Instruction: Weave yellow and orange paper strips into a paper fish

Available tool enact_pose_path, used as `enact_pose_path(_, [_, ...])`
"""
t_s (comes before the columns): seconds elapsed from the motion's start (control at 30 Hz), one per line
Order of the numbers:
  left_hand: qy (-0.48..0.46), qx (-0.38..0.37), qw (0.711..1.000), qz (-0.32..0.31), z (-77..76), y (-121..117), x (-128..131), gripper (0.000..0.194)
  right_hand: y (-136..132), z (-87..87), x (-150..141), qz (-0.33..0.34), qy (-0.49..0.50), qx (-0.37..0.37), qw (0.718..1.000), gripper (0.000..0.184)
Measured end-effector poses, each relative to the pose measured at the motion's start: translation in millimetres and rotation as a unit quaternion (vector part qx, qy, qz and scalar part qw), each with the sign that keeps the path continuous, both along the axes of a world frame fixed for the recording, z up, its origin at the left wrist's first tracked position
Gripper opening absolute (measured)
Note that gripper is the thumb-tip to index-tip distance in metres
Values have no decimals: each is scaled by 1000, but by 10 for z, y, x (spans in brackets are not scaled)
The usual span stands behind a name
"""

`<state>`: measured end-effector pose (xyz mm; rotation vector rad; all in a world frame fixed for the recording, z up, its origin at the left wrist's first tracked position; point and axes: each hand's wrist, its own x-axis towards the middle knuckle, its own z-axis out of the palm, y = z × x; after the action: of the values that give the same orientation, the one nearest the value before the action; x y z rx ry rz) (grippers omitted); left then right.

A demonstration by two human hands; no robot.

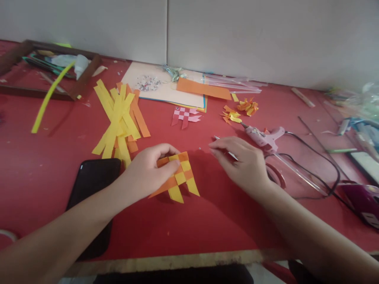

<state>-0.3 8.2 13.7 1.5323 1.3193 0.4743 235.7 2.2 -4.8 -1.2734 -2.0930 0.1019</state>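
My left hand [158,167] is closed on a woven paper fish [181,173] of orange and yellow strips, thumb on top. Its pointed strip ends hang towards the table's front edge, and part of it is hidden under my fingers. My right hand [241,161] hovers to the right, thumb and forefinger brought together at the tips; what they hold, if anything, is too small to make out. Under that hand lie scissors [233,156], mostly hidden, with a red handle showing behind the wrist. A tiny googly eye [199,148] lies on the red table between my hands.
A black phone [91,181] lies under my left forearm. Beyond are yellow paper strips [118,118], a finished pink woven fish [184,114] and paper sheets [166,92]. A pink glue gun [263,138] with its cord lies right; a wooden frame [85,75] stands far left.
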Motion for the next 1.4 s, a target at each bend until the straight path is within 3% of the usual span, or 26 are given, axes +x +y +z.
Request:
enact_pose_path(0.17, [-114,-73,991,-19,-44,25,-17,8,42,-101,-23,18,-65,-79,995,14])
enact_pose_path(0.3, [-228,-171,958,8,-57,30,-4,8,122,-130,-53,-2,-76,-122,990,14])
enact_pose_path(0.53, [-369,-222,858,279,62,137,-36,13,237,-115,-132,-18,-84,-191,978,10])
enact_pose_path(0.63, [-372,-240,834,329,71,188,-65,10,233,-142,-121,15,-115,-191,975,11])
enact_pose_path(0.7, [-352,-238,850,312,56,196,-64,6,209,-176,-101,39,-129,-162,978,13])
enact_pose_path(0.8, [-301,-212,895,250,15,156,-22,5,152,-191,-78,50,-115,-123,985,13])
enact_pose_path(0.97, [-221,-203,949,97,-48,11,72,20,23,-12,-124,13,28,-73,997,9])
enact_pose_path(1.07, [-155,-148,976,30,-63,-53,87,27,-63,84,-188,47,88,-40,994,9])
enact_pose_path(1.2, [-144,-89,985,-21,-62,-88,81,23,-139,70,-245,70,91,-32,993,10])
enact_pose_path(1.4, [-130,-31,990,-35,-16,-104,91,20,-164,25,-271,78,100,-25,992,8])
